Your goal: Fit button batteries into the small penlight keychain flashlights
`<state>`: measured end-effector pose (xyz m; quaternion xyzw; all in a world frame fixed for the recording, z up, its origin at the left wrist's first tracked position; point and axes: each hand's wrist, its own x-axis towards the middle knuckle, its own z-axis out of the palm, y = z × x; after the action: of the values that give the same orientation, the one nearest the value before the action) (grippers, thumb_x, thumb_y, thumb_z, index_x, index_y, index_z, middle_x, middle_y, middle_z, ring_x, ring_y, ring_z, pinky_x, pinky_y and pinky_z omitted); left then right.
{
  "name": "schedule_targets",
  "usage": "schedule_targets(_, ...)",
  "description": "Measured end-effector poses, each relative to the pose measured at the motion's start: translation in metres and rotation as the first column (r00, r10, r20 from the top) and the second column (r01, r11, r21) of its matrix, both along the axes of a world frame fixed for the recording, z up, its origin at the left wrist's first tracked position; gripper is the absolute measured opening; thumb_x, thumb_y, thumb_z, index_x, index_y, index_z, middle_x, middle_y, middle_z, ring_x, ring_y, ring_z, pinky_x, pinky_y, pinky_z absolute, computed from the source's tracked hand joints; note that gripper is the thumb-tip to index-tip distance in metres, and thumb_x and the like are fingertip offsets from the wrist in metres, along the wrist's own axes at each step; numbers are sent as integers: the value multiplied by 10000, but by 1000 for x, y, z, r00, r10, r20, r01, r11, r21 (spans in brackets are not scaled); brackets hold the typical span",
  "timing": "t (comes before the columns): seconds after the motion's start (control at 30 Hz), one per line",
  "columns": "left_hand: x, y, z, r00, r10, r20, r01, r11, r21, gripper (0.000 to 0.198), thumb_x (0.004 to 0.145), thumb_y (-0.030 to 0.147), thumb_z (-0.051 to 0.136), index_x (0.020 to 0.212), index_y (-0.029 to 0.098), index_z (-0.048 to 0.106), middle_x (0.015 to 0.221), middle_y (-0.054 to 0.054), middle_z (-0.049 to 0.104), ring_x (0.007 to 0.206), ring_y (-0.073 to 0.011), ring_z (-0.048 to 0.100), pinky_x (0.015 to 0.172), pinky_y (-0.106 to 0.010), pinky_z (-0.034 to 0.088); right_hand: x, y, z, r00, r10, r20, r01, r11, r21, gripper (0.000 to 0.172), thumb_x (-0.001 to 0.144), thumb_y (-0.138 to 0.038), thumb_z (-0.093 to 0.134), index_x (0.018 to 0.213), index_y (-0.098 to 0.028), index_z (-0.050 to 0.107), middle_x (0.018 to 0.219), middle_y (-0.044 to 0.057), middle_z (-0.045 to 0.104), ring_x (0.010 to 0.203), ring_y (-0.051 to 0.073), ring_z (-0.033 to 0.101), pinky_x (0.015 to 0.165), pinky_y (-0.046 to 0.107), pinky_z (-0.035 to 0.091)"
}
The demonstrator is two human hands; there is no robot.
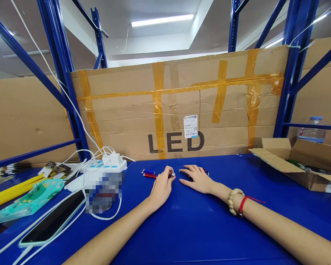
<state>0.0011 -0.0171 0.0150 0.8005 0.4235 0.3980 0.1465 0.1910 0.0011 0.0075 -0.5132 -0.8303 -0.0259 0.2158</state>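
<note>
My left hand [162, 187] is closed, thumb and fingers pinching a small object with a shiny silver round end [173, 174]; the rest of it is hidden in the fingers. Just left of that hand, a slim blue stick-like piece [148, 172] and a red one [149, 176] lie side by side on the blue tabletop [182, 228]. My right hand [196, 179] rests palm down with its fingers spread. Beneath and behind it, small dark pieces with a bit of red and blue [206, 172] peek out, mostly covered.
At the left are a white power strip [107, 166] with plugs and cables, a phone [53, 217], a teal packet [30, 200] and yellow rolls [16, 189]. An open cardboard box [298, 171] stands at right. A taped cardboard panel [127, 121] closes the back.
</note>
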Motion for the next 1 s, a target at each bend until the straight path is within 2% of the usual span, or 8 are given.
schedule_targets(0.3,0,-1,1,1000,-19,-21,19,1000,-1,126,900,113,478,990,161,551,885,-16,653,851,-178,626,809,-374,477,-3,-6,7,997,78,6,-78,994,76,314,887,-406,486,1133,-266,624,1285,97,525,1197,285,425,958,510,335)
schedule_targets(0.47,0,-2,3,999,-12,-29,13,1000,14,116,889,123,486,967,182,547,864,-6,653,835,-177,627,805,-359,475,-2,-7,10,995,97,-7,-96,989,109,216,897,-293,490,981,-260,687,1174,70,591,1115,248,487,927,449,360)
schedule_targets(0.6,0,-2,3,999,-20,-44,21,999,38,140,891,114,480,981,172,569,936,-27,656,876,-181,615,831,-369,463,-2,-6,11,996,88,-33,-84,991,99,192,885,-296,519,918,-260,705,1088,64,630,1022,249,529,856,446,390)
schedule_targets(0.73,0,0,2,997,-23,-70,27,998,50,167,889,108,481,1001,172,587,972,-35,655,906,-186,608,844,-374,460,-1,-5,11,993,91,-70,-85,993,86,158,859,-301,566,825,-256,713,1057,45,637,1000,234,536,850,426,396)
schedule_targets(0.83,0,0,1,996,-18,-85,23,998,51,163,888,117,491,1004,164,595,957,-35,656,897,-189,611,837,-380,464,-2,-5,10,991,98,-89,-92,993,75,157,858,-304,566,926,-258,700,1062,51,632,1004,238,536,860,436,400)
schedule_targets(0.93,0,0,0,996,0,-85,5,998,55,151,896,123,490,1000,157,594,948,-35,657,881,-183,614,820,-378,472,-4,-8,9,987,135,-84,-131,990,53,260,877,-344,534,1100,-273,647,1103,63,611,1052,248,522,929,482,366)
schedule_targets(1.0,0,0,0,997,20,-78,-16,998,58,149,903,132,488,1012,150,588,956,-40,658,886,-184,616,813,-379,475,-5,-9,9,982,174,-68,-172,985,33,283,890,-356,509,1132,-281,635,1128,68,595,1089,251,509,978,506,325)
